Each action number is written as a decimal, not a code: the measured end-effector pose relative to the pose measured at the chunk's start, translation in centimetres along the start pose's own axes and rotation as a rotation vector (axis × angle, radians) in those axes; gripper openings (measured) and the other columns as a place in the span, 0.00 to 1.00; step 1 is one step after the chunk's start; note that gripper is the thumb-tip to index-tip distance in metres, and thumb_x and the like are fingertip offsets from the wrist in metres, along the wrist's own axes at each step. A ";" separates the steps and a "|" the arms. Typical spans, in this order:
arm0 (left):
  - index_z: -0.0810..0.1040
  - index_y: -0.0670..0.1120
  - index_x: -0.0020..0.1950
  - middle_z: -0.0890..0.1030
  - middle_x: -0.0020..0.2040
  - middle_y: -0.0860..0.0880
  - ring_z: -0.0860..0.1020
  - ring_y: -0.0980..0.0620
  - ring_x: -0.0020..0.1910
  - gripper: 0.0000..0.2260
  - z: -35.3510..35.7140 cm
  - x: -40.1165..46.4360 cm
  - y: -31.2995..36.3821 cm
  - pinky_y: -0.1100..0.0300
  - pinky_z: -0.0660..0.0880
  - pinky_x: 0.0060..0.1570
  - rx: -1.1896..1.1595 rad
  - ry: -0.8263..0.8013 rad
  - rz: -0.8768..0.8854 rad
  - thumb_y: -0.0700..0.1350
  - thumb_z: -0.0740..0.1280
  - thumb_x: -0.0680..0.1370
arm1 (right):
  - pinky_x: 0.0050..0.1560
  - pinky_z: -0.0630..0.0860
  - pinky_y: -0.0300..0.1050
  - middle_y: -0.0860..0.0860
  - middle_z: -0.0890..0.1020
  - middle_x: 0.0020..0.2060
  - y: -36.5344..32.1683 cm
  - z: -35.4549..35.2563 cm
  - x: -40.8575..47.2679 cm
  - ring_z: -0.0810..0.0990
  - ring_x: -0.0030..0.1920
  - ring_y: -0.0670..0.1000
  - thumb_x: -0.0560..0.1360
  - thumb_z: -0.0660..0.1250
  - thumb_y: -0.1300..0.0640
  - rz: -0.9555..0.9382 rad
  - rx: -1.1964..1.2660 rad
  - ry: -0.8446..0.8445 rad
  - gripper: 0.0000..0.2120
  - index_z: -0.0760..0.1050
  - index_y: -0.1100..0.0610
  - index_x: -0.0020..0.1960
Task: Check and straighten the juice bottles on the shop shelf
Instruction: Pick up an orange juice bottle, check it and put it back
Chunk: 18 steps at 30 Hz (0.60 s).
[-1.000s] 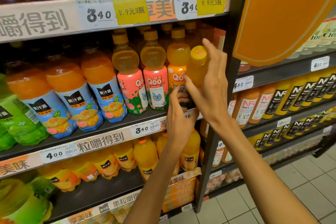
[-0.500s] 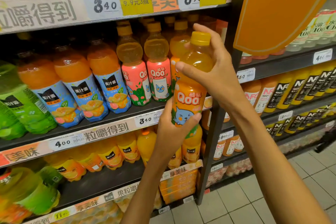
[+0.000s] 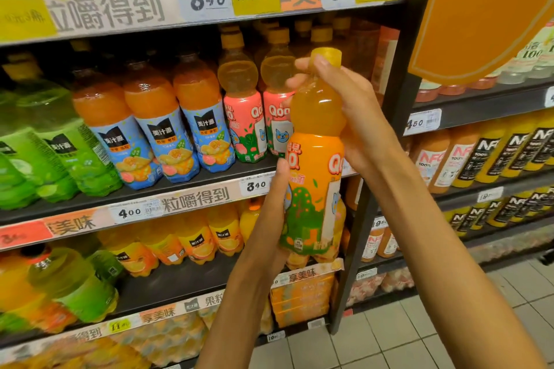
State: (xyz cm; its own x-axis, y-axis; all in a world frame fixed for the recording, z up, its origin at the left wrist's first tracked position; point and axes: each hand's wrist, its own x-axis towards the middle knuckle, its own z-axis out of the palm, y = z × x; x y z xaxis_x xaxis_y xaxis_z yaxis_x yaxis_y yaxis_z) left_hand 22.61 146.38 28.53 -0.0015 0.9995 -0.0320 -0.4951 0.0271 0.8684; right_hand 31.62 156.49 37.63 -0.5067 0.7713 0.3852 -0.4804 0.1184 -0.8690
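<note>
- The green bottles (image 3: 45, 159) at the far left and the blue-labelled orange bottles (image 3: 156, 129) beside them stand in their rows on the middle shelf (image 3: 180, 186), labels facing out; nothing there has shifted over the last second.
- The pink-labelled bottles (image 3: 248, 117) next along also stand upright and untouched.
- What has changed: the orange Qoo bottle (image 3: 314, 165), a second ago standing at the right end of that row, is now lifted clear of the shelf and held upright in front of it. I judge this to be the checking step, with putting it back straight still to do.
- The left hand (image 3: 275, 207) grips the bottle's lower body from its left side, thumb on the label.
- The right hand (image 3: 344, 111) wraps the neck and shoulder just under the yellow cap (image 3: 326, 57), from the right.
- The label has turned, its cat picture now near the right edge.
</note>
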 end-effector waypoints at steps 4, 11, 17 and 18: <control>0.81 0.41 0.56 0.82 0.43 0.44 0.81 0.48 0.36 0.34 0.2 -0.5 0.0 0.57 0.78 0.37 -0.164 -0.244 -0.109 0.70 0.57 0.73 | 0.49 0.79 0.47 0.55 0.84 0.41 -0.4 0.2 -0.2 0.83 0.45 0.54 0.80 0.55 0.50 0.110 0.297 -0.148 0.18 0.79 0.59 0.49; 0.77 0.50 0.63 0.84 0.55 0.46 0.82 0.48 0.53 0.33 -0.3 -0.9 0.1 0.54 0.79 0.52 0.183 0.050 -0.050 0.70 0.54 0.70 | 0.40 0.80 0.44 0.53 0.80 0.32 -1.0 0.4 0.0 0.81 0.36 0.52 0.80 0.58 0.47 0.210 0.242 -0.096 0.18 0.73 0.59 0.41; 0.80 0.49 0.60 0.85 0.48 0.44 0.84 0.47 0.44 0.35 1.8 -1.6 0.3 0.52 0.80 0.45 0.191 0.126 0.034 0.72 0.62 0.64 | 0.43 0.80 0.44 0.54 0.83 0.35 -1.3 0.6 0.4 0.83 0.39 0.53 0.79 0.62 0.46 0.240 0.125 0.097 0.16 0.76 0.60 0.47; 0.81 0.45 0.57 0.84 0.45 0.42 0.83 0.46 0.40 0.34 1.9 -1.8 0.5 0.54 0.80 0.40 0.121 0.083 0.019 0.71 0.60 0.68 | 0.43 0.80 0.45 0.55 0.83 0.36 -1.4 0.6 0.4 0.83 0.40 0.54 0.79 0.62 0.47 0.261 0.171 0.056 0.16 0.75 0.61 0.48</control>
State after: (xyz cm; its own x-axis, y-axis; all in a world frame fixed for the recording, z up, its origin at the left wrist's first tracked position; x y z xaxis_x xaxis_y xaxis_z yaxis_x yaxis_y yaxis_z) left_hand 24.05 144.60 29.95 -0.0845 0.9951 -0.0512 -0.3856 0.0147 0.9226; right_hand 31.65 156.25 39.16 -0.5907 0.7958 0.1337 -0.4552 -0.1917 -0.8695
